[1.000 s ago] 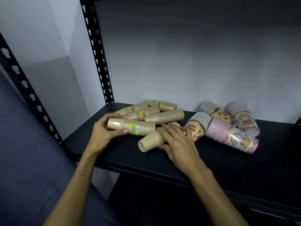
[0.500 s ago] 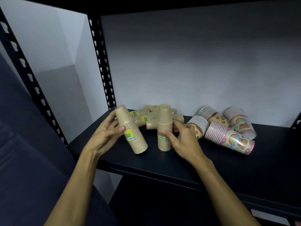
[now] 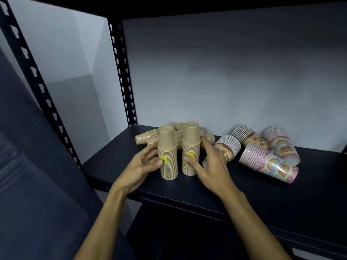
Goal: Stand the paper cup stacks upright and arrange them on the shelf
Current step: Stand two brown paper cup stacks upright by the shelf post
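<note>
Two brown paper cup stacks stand upright, mouths down, side by side on the black shelf (image 3: 244, 194). My left hand (image 3: 144, 166) grips the left stack (image 3: 167, 152) around its lower half. My right hand (image 3: 210, 164) holds the right stack (image 3: 191, 147), thumb in front, fingers behind. Behind them several more brown stacks (image 3: 145, 138) lie on their sides. To the right lie printed stacks: two brown-patterned ones (image 3: 228, 148) (image 3: 247, 136) and two pink rainbow ones (image 3: 268, 163) (image 3: 281, 144).
A perforated black upright (image 3: 122, 76) stands at the shelf's back left corner, another (image 3: 35, 72) at the front left. A grey wall closes the back. An upper shelf board (image 3: 206, 4) spans overhead. Another dark shelf level lies below.
Both brown stacks went from lying on the shelf to standing upright. The left stack, tilted half a second ago, now stands straight next to the right one.
</note>
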`<move>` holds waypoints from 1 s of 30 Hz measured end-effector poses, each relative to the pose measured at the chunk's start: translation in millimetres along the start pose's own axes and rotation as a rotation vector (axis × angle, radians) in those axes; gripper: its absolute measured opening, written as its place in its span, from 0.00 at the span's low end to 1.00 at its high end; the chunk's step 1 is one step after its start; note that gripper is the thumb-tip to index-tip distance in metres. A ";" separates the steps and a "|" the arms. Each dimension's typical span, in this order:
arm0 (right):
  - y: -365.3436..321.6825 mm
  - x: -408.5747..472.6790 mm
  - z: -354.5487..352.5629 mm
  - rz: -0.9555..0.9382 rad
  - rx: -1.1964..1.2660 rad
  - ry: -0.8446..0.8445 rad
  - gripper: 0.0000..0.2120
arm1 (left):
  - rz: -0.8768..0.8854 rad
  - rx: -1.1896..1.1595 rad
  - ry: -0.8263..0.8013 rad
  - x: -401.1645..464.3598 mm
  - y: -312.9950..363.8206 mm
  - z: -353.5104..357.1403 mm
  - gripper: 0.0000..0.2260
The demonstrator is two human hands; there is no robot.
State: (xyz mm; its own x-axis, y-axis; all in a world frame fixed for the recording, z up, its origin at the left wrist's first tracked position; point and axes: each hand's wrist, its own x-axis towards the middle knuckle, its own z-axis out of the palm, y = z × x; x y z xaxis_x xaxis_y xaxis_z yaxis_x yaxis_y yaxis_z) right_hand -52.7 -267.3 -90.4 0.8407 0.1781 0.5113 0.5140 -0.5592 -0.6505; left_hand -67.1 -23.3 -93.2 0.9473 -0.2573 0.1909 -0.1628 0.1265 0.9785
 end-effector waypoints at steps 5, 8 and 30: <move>-1.5 -0.4 2.4 0.019 0.008 0.003 0.36 | -0.001 0.216 -0.007 0.1 -3.5 6.1 0.31; 0.3 -0.3 3.9 0.036 0.019 -0.010 0.35 | 0.011 0.291 0.037 1.3 -6.0 10.0 0.29; 2.9 0.3 7.1 0.021 0.064 -0.059 0.31 | 0.040 0.467 0.159 1.0 -12.6 15.7 0.29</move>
State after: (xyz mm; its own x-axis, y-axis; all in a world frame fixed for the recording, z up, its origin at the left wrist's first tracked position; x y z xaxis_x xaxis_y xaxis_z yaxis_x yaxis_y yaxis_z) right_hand -49.8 -263.2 -96.1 0.8588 0.2156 0.4646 0.5048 -0.5106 -0.6961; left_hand -68.4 -40.1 -104.1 0.9624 -0.1067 0.2500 -0.2713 -0.3191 0.9081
